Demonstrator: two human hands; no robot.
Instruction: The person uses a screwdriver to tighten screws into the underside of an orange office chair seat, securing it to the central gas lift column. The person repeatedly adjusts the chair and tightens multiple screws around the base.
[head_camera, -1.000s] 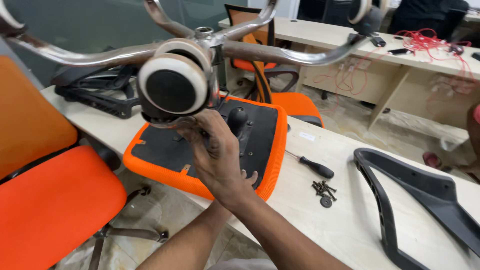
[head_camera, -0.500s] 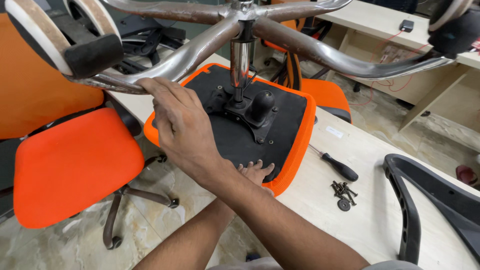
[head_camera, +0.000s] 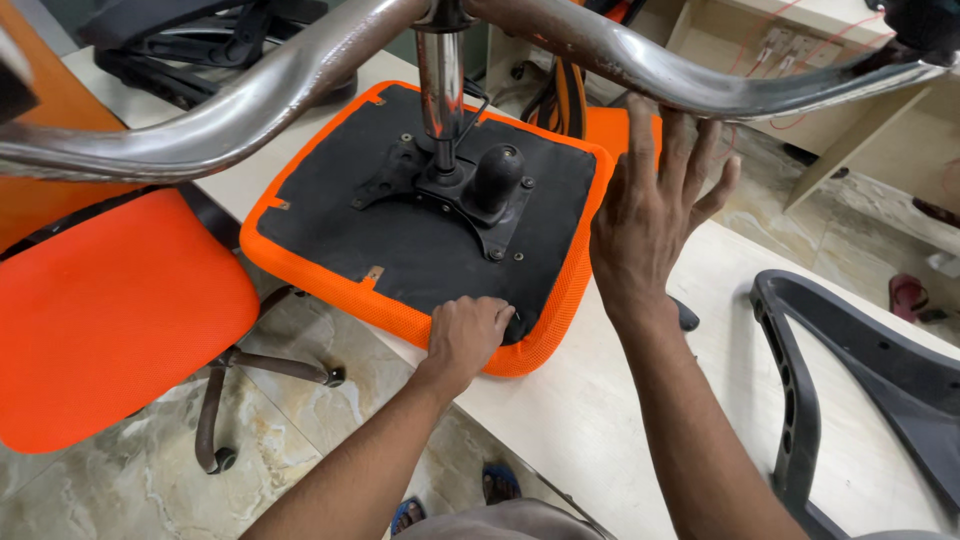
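Head view: upturned orange seat (head_camera: 330, 275) lies on bench (head_camera: 600, 420). Left hand (head_camera: 468, 335), since shifted, is now clenched on its near edge; right hand (head_camera: 650, 215), released, is spread open beside chrome base (head_camera: 250, 95).

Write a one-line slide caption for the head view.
Left hand grips the upturned orange chair seat's edge; right hand lies open beside it, under the chrome base.
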